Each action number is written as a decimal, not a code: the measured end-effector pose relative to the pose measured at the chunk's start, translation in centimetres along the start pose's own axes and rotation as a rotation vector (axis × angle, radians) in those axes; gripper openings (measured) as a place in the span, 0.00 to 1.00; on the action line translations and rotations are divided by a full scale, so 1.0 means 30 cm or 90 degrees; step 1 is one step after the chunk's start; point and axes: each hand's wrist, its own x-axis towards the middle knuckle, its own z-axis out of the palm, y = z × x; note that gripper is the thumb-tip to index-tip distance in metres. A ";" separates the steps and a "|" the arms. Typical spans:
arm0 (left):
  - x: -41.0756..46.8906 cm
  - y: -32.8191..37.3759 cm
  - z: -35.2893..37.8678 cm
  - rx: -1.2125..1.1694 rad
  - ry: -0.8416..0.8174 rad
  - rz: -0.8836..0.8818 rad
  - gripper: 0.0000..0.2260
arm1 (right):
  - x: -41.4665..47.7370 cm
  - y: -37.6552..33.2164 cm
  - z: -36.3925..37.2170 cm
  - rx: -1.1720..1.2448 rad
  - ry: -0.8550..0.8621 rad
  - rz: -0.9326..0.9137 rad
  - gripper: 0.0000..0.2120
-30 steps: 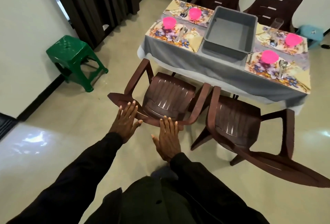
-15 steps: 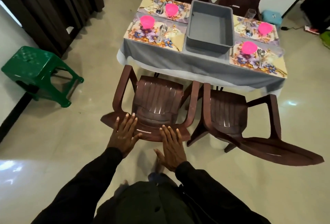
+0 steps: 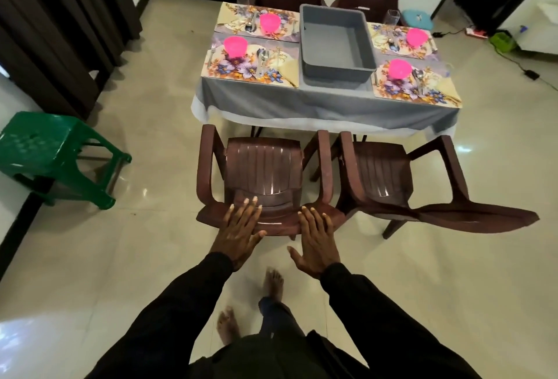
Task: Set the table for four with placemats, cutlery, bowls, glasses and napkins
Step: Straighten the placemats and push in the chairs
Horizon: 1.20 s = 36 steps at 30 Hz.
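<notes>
Left hand: the left hand (image 3: pixel 240 232) is flat, with fingers straight and slightly spread, laid over the top rail of the near chair (image 3: pixel 262 167); it grips nothing.
Right hand: the right hand (image 3: pixel 317 242) is also flat and unclenched, fingertips on the same rail, thumb out to the side.
Near chair: dark brown ribbed plastic with arms, facing the table (image 3: pixel 326 107); a second chair (image 3: pixel 380 170) stands just beside it on the right.
Table: draped in a grey cloth, with a grey tub (image 3: pixel 335 78) in the middle.
Placemats: four floral placemats (image 3: pixel 238 69), two on each side of the tub.
Bowls: four bright pink bowls (image 3: pixel 236 46), one on each mat.
Cutlery: shiny cutlery (image 3: pixel 262 61) lies on the mats beside the bowls.
Napkins: pale yellow folded napkins (image 3: pixel 287 69) show on the near mats.
Glasses: clear glasses (image 3: pixel 242 1) stand at the far mats; those nearer are too faint to tell.
Setting and fingers: all of it lies well apart from both hands, beyond the chair seat.
Left of the chairs: a green stool (image 3: pixel 45 149) on the floor.
</notes>
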 end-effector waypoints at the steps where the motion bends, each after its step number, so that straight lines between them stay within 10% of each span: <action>1: 0.005 -0.005 0.000 0.000 0.001 0.006 0.31 | 0.001 -0.003 -0.002 -0.001 -0.004 0.006 0.45; 23: 0.034 -0.106 -0.094 0.012 -0.032 -0.009 0.32 | 0.090 -0.092 -0.016 0.159 0.044 0.020 0.41; 36: 0.074 -0.555 -0.242 -0.074 0.039 -0.086 0.33 | 0.489 -0.490 -0.151 0.203 0.082 -0.085 0.33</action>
